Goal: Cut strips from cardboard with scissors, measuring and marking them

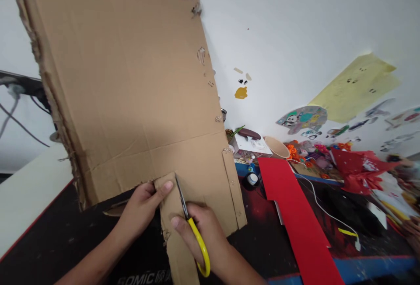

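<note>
A large sheet of brown cardboard (131, 84) stands up over the desk, its left and bottom edges ragged. My right hand (205, 228) is closed on yellow-handled scissors (200, 243), whose blades point up into the cardboard's lower part. Left of the blades, a strip of cardboard (180, 254) hangs down from the sheet, partly cut away. My left hand (147, 202) pinches the top of this strip, thumb on its front face. The fingers behind the cardboard are hidden.
Red card (302, 215) lies on the dark desk mat (259, 241) to the right. Behind it are a small black jar (252, 179), a white box (251, 144), colourful flowers (315, 154) and red wrapping (364, 171). A white cable (320, 204) crosses the mat. Someone's hand (411, 226) shows at the right edge.
</note>
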Demonstrator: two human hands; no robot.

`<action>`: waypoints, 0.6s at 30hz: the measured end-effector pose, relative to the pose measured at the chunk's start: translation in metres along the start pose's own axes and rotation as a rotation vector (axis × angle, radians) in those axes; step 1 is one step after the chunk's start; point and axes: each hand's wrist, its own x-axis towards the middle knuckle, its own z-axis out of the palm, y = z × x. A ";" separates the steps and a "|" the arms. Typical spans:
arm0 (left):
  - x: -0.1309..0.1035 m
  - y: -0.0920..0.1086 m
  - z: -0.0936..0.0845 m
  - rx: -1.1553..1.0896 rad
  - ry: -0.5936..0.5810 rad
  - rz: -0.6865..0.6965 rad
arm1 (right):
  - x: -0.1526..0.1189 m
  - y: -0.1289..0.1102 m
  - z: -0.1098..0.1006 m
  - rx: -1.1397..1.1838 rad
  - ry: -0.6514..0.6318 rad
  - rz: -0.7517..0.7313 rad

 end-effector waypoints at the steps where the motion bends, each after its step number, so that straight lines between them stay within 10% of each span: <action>1: -0.001 0.001 0.001 0.005 -0.030 0.004 | 0.000 0.000 -0.001 0.023 -0.014 -0.001; 18: -0.006 0.008 0.005 0.081 -0.074 0.017 | 0.006 -0.015 -0.014 0.147 -0.171 -0.027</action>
